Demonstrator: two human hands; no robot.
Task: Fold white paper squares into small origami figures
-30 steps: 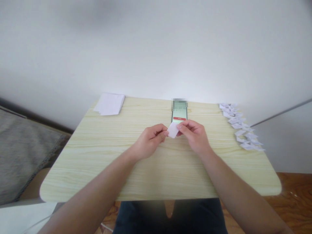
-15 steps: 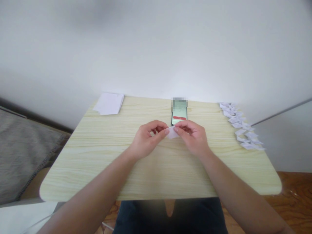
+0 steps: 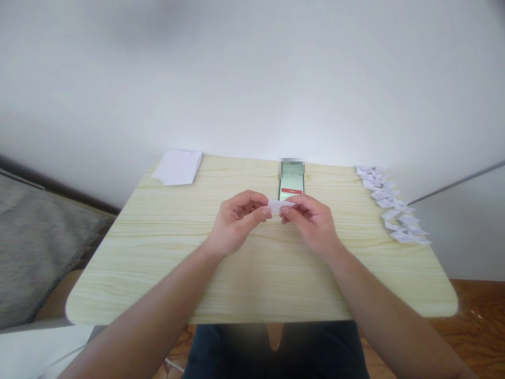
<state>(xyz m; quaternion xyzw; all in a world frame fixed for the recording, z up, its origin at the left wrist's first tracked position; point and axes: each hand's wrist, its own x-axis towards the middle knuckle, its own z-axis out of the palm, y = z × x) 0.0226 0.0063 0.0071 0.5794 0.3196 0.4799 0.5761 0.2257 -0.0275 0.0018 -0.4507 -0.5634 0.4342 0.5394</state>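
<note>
A small folded piece of white paper [image 3: 278,206] is held up over the middle of the table, between my two hands. My left hand [image 3: 239,221] pinches its left end between thumb and fingers. On the other end, my right hand [image 3: 311,218] grips it with the thumb in front and the fingers behind. Just beyond the paper lies a phone [image 3: 291,181] with a lit screen and a red bar; its near end is partly hidden by the paper and my right fingers.
The pale wood-grain table [image 3: 165,268] stands against a white wall [image 3: 252,79]. A stack of white paper sheets [image 3: 179,167] lies at the back left. Along the right edge, several folded white paper shapes [image 3: 384,197] sit in a row.
The paper has turned in my fingers and now shows as a narrower strip, slightly higher. My left fingertips have shifted a little on its end. The view has moved slightly.
</note>
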